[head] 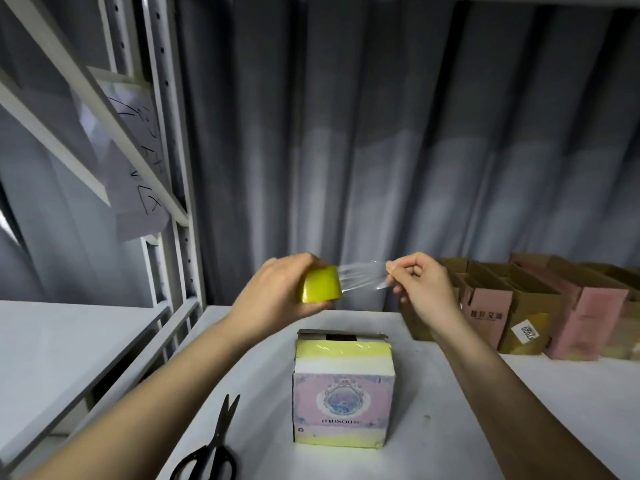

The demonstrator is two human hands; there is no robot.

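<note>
Head view, from the left: a grey metal rack [166, 168] with a handwritten paper note [138, 174] taped to it rises at the table's left edge. A pair of black scissors [214, 445] lies on the white table [519, 393] near the left forearm.

The left hand [277, 292] is raised above the table, with its fingers curled round a yellow tape roll [320, 285]. A strip of clear tape [363, 277] runs from the roll to the right, streaked and slightly wrinkled. The right hand [426, 285] pinches the free end of the strip between thumb and fingertips. Below the stretched strip, well apart from it, a small printed box [343, 386] stands on the table with its yellow bands facing up.

I judge the roll to be light and stiff, and best held across its width as it is now. The strip is thin, limp and sticky (it would likely fold onto itself if it went slack), so it should be held by the very end and kept taut.

There is open table on both sides of the box. The rack post crowds the left, a row of brown and pink cartons [491, 306] lines the far right, and a grey curtain [381, 133] closes off the back
</note>
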